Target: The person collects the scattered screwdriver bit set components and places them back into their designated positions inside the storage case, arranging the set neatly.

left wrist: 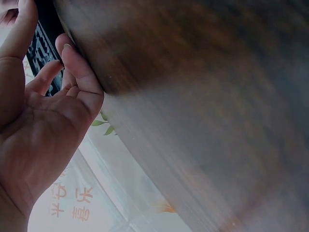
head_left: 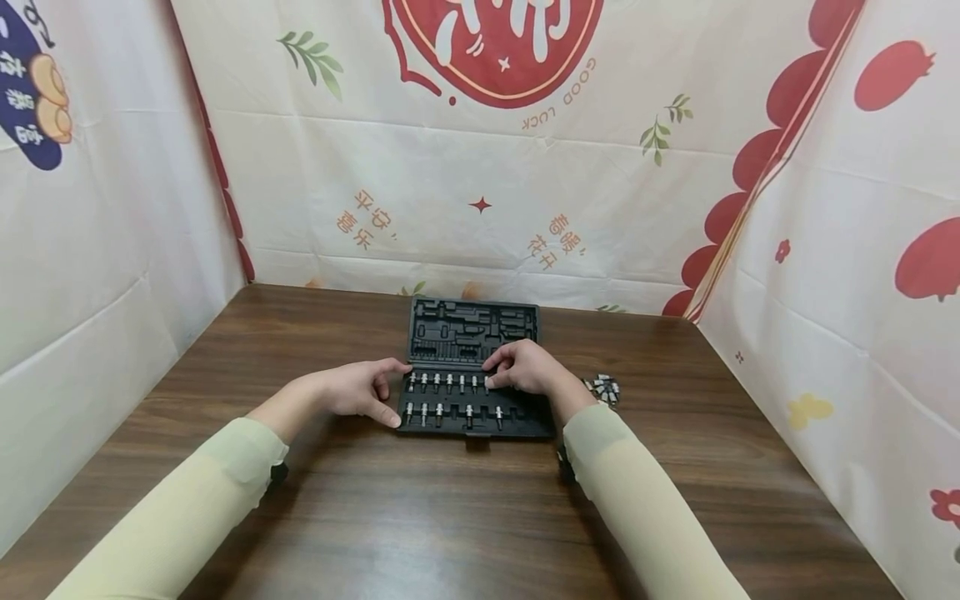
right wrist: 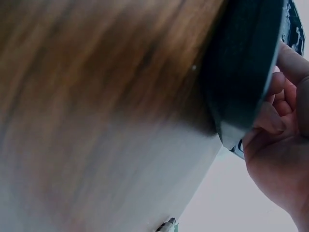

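A black plastic tool case [head_left: 442, 432] lies opened flat on the table, its lid [head_left: 474, 329] folded back. Two rows of silver bit sockets [head_left: 438, 412] sit in the lower half. My left hand [head_left: 348, 387] is at the case's left side, thumb at the front corner and index finger near the hinge, touching the edge. Over the right part of the back row, my right hand [head_left: 531, 368] pinches a small silver bit socket [head_left: 488, 382], mostly hidden by the fingers. In the right wrist view the case wall [right wrist: 244, 63] hides part of that hand's fingertips.
A small pile of loose silver pieces [head_left: 603, 389] lies on the brown wooden table [head_left: 420, 517], right of the case behind my right forearm. Printed cloth walls [head_left: 480, 158] stand at the back and both sides. The case's latch [head_left: 477, 444] sticks out toward me.
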Demonstrator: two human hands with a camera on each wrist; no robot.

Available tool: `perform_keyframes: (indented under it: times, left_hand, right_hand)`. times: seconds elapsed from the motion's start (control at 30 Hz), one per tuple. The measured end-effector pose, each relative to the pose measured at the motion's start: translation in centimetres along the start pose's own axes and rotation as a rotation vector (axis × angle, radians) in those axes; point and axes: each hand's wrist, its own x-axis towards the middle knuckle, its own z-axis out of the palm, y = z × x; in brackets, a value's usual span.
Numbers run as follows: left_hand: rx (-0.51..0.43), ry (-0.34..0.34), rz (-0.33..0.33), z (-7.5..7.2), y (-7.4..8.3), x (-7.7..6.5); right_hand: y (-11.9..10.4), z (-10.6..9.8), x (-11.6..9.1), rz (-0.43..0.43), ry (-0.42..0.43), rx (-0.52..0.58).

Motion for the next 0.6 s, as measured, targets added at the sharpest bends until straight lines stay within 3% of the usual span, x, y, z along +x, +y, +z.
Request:
perform_keyframes:
  times: [0.6]
  left_hand:
    - [-0.002, -0.003, -0.015, -0.03, 0.17, 0.01]
  right_hand:
    - [-0.03, 0.19, -0.30, -0.013, 0.014, 0.031]
